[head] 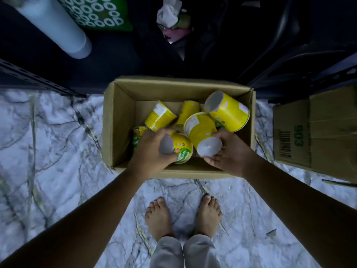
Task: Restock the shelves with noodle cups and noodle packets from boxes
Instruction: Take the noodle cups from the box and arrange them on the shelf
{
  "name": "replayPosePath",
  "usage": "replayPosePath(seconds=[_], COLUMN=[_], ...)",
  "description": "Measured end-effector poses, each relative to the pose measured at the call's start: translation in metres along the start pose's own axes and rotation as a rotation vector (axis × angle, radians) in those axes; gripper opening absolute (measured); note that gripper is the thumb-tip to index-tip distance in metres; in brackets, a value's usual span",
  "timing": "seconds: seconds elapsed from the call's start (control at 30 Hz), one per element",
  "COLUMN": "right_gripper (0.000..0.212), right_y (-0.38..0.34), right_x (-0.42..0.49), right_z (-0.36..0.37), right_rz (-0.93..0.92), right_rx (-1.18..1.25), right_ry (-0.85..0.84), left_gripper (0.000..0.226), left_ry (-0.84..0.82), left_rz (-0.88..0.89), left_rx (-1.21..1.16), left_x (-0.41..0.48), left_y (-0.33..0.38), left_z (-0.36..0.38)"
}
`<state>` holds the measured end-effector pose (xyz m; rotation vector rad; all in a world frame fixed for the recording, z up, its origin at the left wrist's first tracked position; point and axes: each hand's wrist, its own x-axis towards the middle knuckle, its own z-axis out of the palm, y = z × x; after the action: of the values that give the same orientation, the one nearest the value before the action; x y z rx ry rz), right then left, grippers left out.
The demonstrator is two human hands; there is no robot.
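An open cardboard box (117, 120) stands on the marble floor in front of my bare feet, with several yellow noodle cups lying loose inside. My left hand (149, 151) reaches into the box and grips a yellow cup (181, 147) lying on its side near the front wall. My right hand (229, 151) holds another yellow cup (201, 132) by its grey base, tilted, above the box's right half. A third cup (229, 111) lies tilted against the box's right wall, and two more (159, 117) rest deeper inside.
A second cardboard box (316, 130) sits closed to the right. Dark metal shelving (34, 78) runs across the back, holding a white roll (58, 26), a green pack (100, 12) and crumpled wrappers (172, 16). Marble floor (48, 151) spreads left and behind.
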<state>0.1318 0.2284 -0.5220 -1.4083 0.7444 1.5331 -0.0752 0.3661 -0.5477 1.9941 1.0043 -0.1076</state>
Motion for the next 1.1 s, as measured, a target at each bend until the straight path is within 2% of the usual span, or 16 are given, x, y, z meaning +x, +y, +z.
replayPosePath(seconds=[0.1,0.17,0.27,0.33,0.43,0.5,0.6,0.67,0.77,0.87,0.97,1.1], right_gripper=[0.018,0.024,0.076,0.102,0.134,0.139,0.132,0.131,0.127,0.118,0.111,0.102], right_y=[0.004,0.008,0.015,0.021,0.024,0.023,0.019,0.017,0.017,0.019,0.018,0.014], right_x=[-0.015,-0.019,-0.016,-0.012,-0.002,0.004,0.013,0.015,0.017,0.02,0.026,0.021], right_z=[0.0,0.002,0.011,0.015,0.019,0.019,0.01,0.004,-0.005,-0.014,-0.02,-0.012], right_rz=[0.026,-0.014,-0.212,-0.42,-0.563,-0.61,-0.637,-0.646,-0.642,-0.615,-0.562,-0.673], right_rx=[-0.141,-0.285,-0.487,-0.604,-0.669,-0.727,-0.782,-0.828,-0.75,-0.697,-0.85,-1.065], right_ry=[-0.089,-0.158,-0.208,-0.185,-0.18,-0.152,-0.085,-0.081,-0.147,-0.105,0.064,0.144], left_gripper=[0.06,0.057,0.055,0.063,0.077,0.086,0.106,0.109,0.107,0.111,0.116,0.1], left_ry=[0.131,0.194,0.11,-0.026,-0.263,-0.332,-0.313,-0.269,-0.22,-0.283,-0.359,-0.285], left_rz=[-0.397,-0.593,-0.672,-0.612,-0.449,-0.389,-0.376,-0.364,-0.37,-0.401,-0.417,-0.38], left_rx=[-0.319,-0.65,-1.075,-1.165,-1.045,-0.935,-0.896,-0.906,-0.909,-0.797,-0.59,-0.435], left_x=[-0.008,-0.016,-0.023,-0.026,-0.026,-0.022,-0.013,-0.006,0.007,0.016,0.021,0.027], left_y=[-0.004,-0.007,-0.004,-0.005,-0.007,-0.009,-0.011,-0.014,-0.018,-0.017,-0.016,-0.009], left_z=[-0.025,-0.038,-0.053,-0.06,-0.06,-0.055,-0.047,-0.041,-0.032,-0.028,-0.026,-0.023])
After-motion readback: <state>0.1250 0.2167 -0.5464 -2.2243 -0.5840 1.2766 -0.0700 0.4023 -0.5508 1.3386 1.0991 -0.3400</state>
